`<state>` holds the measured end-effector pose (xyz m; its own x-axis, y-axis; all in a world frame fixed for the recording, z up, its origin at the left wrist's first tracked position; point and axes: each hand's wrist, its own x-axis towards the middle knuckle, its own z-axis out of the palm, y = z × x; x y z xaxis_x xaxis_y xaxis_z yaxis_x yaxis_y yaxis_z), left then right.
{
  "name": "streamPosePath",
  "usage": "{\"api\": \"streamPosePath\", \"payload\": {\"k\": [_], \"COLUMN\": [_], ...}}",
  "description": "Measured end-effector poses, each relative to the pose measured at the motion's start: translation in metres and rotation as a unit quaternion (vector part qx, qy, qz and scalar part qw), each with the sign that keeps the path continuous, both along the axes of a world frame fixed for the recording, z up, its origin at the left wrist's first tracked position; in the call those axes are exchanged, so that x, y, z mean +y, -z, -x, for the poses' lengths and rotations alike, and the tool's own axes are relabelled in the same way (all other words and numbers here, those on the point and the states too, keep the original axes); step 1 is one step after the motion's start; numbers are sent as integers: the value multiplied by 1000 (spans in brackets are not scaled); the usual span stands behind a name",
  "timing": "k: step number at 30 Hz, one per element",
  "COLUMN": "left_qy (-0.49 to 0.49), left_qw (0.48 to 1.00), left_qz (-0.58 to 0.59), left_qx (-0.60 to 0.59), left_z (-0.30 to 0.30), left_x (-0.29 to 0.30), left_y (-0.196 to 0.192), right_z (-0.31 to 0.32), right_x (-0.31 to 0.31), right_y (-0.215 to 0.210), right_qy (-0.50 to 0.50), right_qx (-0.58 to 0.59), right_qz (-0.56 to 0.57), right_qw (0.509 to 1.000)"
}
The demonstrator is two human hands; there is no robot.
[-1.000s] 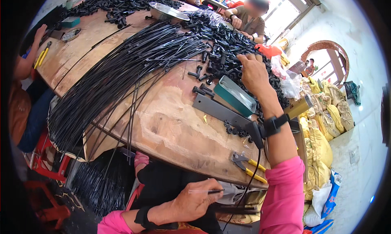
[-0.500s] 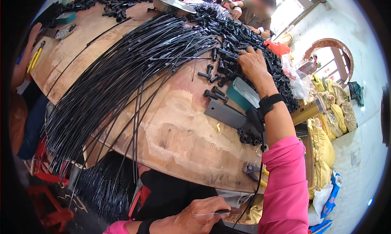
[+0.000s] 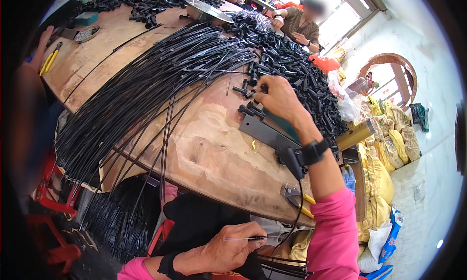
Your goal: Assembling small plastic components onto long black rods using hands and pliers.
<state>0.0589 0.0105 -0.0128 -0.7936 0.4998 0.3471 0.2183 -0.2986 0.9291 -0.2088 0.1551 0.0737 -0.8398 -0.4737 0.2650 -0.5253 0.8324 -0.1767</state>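
Observation:
My left hand (image 3: pixel 238 245), low in front of my lap, is closed around a thin dark rod (image 3: pixel 257 238) with a bright, wire-like end. My right hand (image 3: pixel 281 101) reaches over the table, thumb and fingers bent in a pinch around a black plastic piece (image 3: pixel 264 88), mostly hidden by the fingers. Loose black tube-like pieces (image 3: pixel 240 90) lie beside its fingertips. Behind it spreads a large heap of similar black pieces (image 3: pixel 311 87). A teal box (image 3: pixel 282 124) sits partly hidden under my right wrist, next to a grey metal bar (image 3: pixel 265 134).
A thick bundle of long black rods (image 3: pixel 141 85) crosses the wooden table (image 3: pixel 209 153) and overhangs its front edge. Yellow-handled cutters (image 3: pixel 297 198) lie near the right edge. A metal bowl (image 3: pixel 209 11) stands far back. A person (image 3: pixel 304 27) sits across; another person's arm (image 3: pixel 41 46) shows left.
My right hand has moved left and nearer, from the big heap to the loose pieces by the teal box, and its fingers have curled. My left hand, still gripping the rod, has risen slightly.

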Motion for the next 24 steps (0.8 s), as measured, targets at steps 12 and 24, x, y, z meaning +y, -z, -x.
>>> {"api": "streamPosePath", "payload": {"k": [12,24], "left_qy": [-28,-137], "left_qw": [998,984], "left_qz": [54,113], "left_qx": [-7,23], "left_z": [-6,3], "left_x": [-3,-5], "left_y": [-10,-9], "right_z": [21,-151], "right_x": [-38,56], "right_y": [14,-31], "right_qy": [40,73], "right_qx": [28,-353], "right_qz": [-123,472], "right_qw": [991,805]}}
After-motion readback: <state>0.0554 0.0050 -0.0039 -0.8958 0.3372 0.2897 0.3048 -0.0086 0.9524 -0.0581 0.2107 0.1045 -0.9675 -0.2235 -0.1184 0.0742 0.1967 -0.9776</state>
